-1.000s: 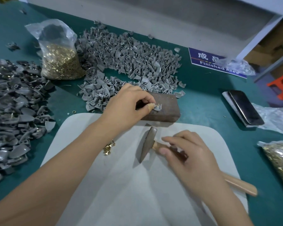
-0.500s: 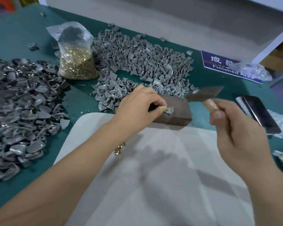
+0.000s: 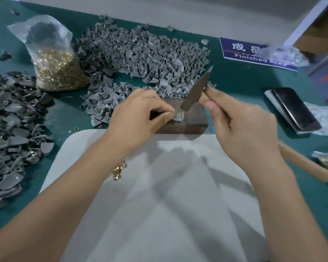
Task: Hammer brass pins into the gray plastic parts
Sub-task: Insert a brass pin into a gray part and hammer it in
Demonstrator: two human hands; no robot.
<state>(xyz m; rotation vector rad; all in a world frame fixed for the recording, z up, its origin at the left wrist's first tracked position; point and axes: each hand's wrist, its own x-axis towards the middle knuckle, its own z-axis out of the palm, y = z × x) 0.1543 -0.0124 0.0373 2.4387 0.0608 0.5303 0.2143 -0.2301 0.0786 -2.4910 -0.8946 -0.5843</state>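
Right grip (image 3: 242, 125) clasps hammer (image 3: 196, 91) by its handle, head poised just above and right of gray part (image 3: 179, 116) with brass pin, pinched by left grip (image 3: 138, 118) on wooden block (image 3: 193, 121)

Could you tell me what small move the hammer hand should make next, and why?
Probably a short, light tap straight down: the hammer head hangs just above the brass pin standing in the gray part on the block, and the left hand pinches close beside it.
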